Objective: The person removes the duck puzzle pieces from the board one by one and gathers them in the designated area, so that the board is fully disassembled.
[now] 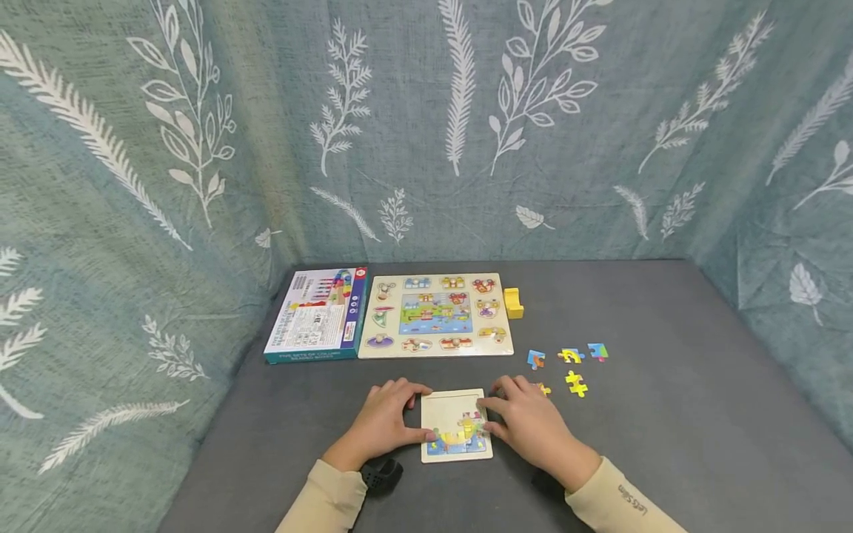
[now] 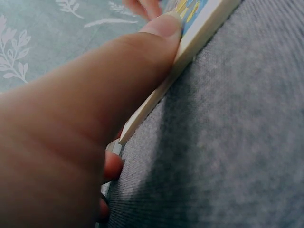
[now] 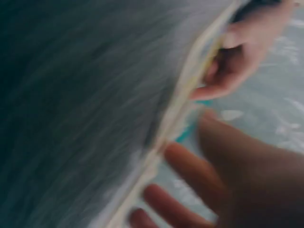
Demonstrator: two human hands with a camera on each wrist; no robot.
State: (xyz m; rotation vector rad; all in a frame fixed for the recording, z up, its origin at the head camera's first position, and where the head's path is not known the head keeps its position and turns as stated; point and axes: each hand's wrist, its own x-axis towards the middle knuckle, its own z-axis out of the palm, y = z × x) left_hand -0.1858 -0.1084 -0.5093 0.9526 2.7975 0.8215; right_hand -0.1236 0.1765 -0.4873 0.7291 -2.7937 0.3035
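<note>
Puzzle (image 1: 448,416), partly filled along its near side, lies flat on the worktop (image 1: 666,422). The left hand (image 1: 386,416) spans and grips its left side, thumb on top, probably to stop it sliding, while the right hand (image 1: 529,420), thumb and fingers parted at its right edge, seems to hold nothing. Loose pieces (image 1: 576,383) lie off the puzzle's right side, likely for easy reach.

puzzle tray (image 1: 448,409): cream, blue-yellow picture | pieces (image 1: 576,383): yellow, blue | table (image 1: 633,429): dark grey | curtain (image 1: 413,133): teal, white leaf print
</note>
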